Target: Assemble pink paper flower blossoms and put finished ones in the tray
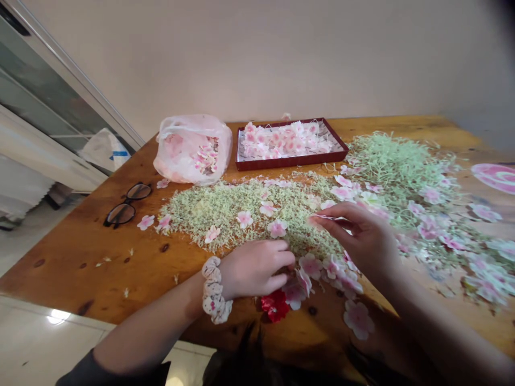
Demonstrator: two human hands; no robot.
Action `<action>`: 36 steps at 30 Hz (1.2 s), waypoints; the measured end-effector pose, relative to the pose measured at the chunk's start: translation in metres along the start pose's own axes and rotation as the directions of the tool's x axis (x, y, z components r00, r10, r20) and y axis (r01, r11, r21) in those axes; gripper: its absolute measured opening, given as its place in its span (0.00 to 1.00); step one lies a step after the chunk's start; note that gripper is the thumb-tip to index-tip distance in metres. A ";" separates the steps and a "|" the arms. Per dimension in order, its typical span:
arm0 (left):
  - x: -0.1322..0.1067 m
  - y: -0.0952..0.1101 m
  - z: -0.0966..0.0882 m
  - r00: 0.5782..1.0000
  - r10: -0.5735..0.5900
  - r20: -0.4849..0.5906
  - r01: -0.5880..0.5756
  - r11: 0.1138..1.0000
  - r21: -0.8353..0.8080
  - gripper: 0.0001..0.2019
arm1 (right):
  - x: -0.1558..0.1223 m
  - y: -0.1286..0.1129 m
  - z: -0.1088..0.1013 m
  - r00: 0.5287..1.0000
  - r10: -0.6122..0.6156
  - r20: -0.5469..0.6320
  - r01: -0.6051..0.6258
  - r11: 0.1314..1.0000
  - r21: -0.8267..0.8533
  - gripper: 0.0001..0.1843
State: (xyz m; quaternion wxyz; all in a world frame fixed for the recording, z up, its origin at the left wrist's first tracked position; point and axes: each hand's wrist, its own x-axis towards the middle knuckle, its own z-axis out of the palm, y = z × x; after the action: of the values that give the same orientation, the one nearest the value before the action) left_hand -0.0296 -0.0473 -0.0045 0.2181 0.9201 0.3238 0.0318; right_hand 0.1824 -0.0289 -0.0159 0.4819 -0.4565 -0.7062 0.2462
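Note:
My right hand (pixel 364 236) is above the middle of the table, pinching a thin pink artificial flower (pixel 324 217) seen nearly edge-on. Lower and to the left, my left hand (pixel 257 268) has its fingers curled together, with a pale scrunchie (pixel 215 292) round the wrist. Its fingertips are hidden, so I cannot make out what they hold. Just beneath it are a red flower (pixel 276 306) and loose pink flower petals (pixel 311 266). Small pale green stem pieces (pixel 201 209) spread in a heap behind both hands, with several pink flowers lying on top.
At the back, a dark red tray (pixel 295 161) holds assembled pink blossoms (pixel 287 138) beside a translucent plastic bag (pixel 177 155) of flowers. Glasses (pixel 127 203) lie near the left edge. A taller green stem pile (pixel 396 161) and more pink flowers (pixel 486 284) cover the right.

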 end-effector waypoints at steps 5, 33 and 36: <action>0.003 -0.006 -0.006 0.987 -0.016 -0.159 -0.026 0.967 -0.254 0.06 | 0.000 0.000 -0.002 0.998 0.052 0.027 -0.055 0.991 0.119 0.03; 0.001 -0.005 -0.005 0.737 0.128 -0.664 -0.274 0.954 -0.119 0.02 | -0.009 -0.009 0.001 0.920 -0.322 0.223 0.260 0.928 0.267 0.11; 0.000 -0.004 -0.005 0.744 0.141 -0.652 -0.283 0.952 -0.116 0.02 | -0.009 -0.009 0.002 0.919 -0.321 0.230 0.260 0.930 0.259 0.12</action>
State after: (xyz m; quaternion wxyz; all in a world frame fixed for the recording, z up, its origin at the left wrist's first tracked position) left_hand -0.0333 -0.0426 -0.0022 0.1853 0.8574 0.2659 0.3998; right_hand 0.1784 -0.0407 -0.0133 0.4613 -0.2512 -0.7930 0.3088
